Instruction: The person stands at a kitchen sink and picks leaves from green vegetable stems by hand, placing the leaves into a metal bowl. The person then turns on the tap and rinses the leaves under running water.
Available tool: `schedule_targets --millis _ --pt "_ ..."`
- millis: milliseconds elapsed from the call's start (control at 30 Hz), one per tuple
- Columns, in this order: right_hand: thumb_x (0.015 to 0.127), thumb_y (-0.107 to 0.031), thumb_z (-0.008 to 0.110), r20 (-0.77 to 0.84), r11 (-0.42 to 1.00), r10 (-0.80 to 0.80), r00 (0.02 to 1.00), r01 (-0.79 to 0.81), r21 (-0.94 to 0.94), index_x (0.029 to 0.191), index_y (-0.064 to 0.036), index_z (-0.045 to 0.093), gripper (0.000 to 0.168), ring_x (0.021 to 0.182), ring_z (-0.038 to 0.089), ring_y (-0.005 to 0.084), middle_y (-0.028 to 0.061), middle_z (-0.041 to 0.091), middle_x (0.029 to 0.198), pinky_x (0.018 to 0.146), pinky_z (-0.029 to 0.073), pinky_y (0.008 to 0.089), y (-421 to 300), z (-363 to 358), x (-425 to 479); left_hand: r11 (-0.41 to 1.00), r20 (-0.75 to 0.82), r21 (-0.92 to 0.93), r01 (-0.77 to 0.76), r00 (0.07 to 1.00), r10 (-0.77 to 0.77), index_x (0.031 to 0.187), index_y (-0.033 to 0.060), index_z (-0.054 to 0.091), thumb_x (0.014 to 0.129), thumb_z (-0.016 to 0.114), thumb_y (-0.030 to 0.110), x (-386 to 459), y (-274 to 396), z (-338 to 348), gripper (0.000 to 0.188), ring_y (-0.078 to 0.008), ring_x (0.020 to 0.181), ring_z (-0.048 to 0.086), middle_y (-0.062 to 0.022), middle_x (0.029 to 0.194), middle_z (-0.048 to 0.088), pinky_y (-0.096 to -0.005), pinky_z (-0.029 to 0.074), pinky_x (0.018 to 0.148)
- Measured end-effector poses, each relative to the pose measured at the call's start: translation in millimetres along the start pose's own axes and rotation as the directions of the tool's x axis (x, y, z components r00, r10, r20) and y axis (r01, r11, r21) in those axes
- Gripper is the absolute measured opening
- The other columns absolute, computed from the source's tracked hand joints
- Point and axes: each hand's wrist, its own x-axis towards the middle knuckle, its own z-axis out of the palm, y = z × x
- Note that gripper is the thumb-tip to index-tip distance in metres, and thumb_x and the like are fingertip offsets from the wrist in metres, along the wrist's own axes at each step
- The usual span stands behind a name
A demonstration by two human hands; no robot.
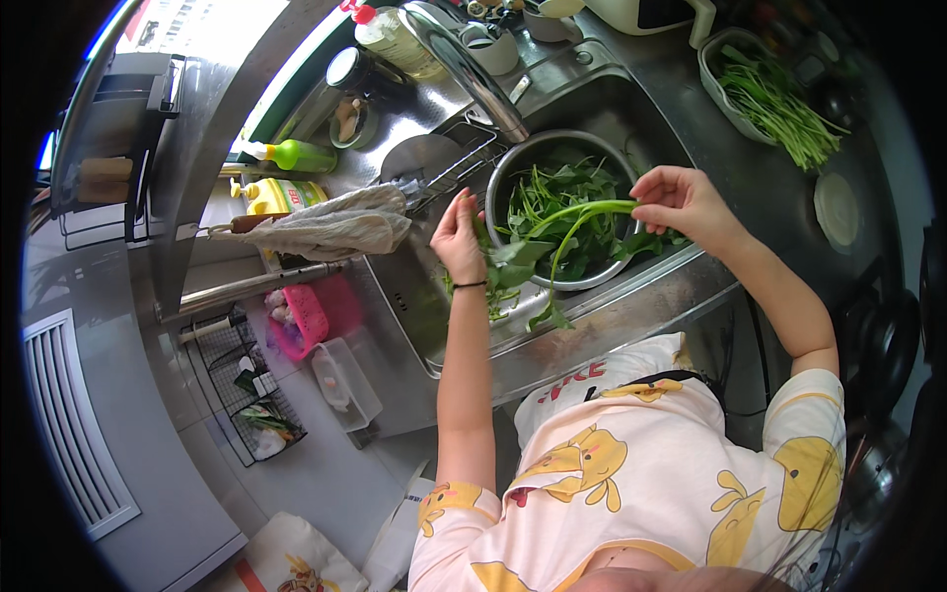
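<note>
My right hand [684, 206] pinches the cut ends of a few long green leafy vegetable stems [584, 211] over a round metal bowl [497, 177]. The stems reach left, and one droops over the bowl's near rim with its leaves hanging down. My left hand [459, 235], a dark band at its wrist, is raised left of the bowl. Its thumb and fingers are drawn together, with a little green beside them; whether they grip it is hidden. More leafy greens [566, 185] fill the bowl, which stands in the metal sink [636, 100].
Over the bowl's far rim hangs the faucet [473, 74]. A cloth [333, 222] hangs left of the sink, near soap bottles [296, 155]. On the right counter, a white container [721, 96] holds more greens, near a round pale lid [836, 211]. A pink basket [300, 318] sits low left.
</note>
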Motion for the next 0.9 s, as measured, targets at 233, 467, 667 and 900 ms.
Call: schedule_targets --millis 233,467,667,900 --pt "0.080 -0.004 0.070 -0.157 0.997 -0.014 0.987 0.001 -0.082 0.095 -0.002 0.061 0.017 0.061 0.057 0.0050 0.0010 0.062 0.076 0.052 0.047 0.0178 5.1 -20.9 -0.4 0.503 0.389 0.522 -0.689 0.717 0.578 0.090 0.0067 0.067 0.077 0.066 0.000 -48.6 43.9 77.6 0.015 -0.0253 0.081 0.063 -0.0072 0.087 0.066 -0.0324 0.050 0.074" --pt "0.079 -0.009 0.072 -0.118 0.973 0.145 0.982 -0.120 0.195 0.099 -0.001 0.061 0.025 0.064 0.058 0.0069 0.0020 0.062 0.080 0.049 0.048 0.0190 28.2 -7.0 8.6 0.091 0.724 0.484 -0.870 0.457 0.516 0.096 0.0085 0.063 0.077 0.064 0.010 -90.0 45.1 105.8 0.019 -0.0213 0.091 0.059 -0.0029 0.096 0.062 -0.0337 0.048 0.076" --pt "0.081 -0.008 0.070 -0.029 0.875 0.290 0.957 -0.253 0.413 0.102 -0.002 0.060 0.024 0.066 0.059 0.0067 0.0016 0.062 0.080 0.051 0.048 0.0182 32.7 6.8 7.3 0.077 0.678 0.535 -0.841 0.482 0.555 0.095 0.0099 0.064 0.075 0.067 0.006 -93.1 36.9 87.2 0.021 -0.0204 0.085 0.061 -0.0027 0.091 0.063 -0.0322 0.050 0.067" --pt "0.082 -0.003 0.067 0.128 0.600 0.416 0.900 -0.377 0.706 0.108 -0.002 0.054 0.029 0.072 0.062 0.0078 0.0036 0.062 0.087 0.055 0.052 0.0126 38.1 17.4 11.1 0.011 0.644 0.583 -0.812 0.471 0.603 0.095 0.0124 0.067 0.075 0.068 0.004 -96.3 38.1 84.7 0.022 -0.0205 0.077 0.060 -0.0012 0.082 0.061 -0.0309 0.050 0.062"
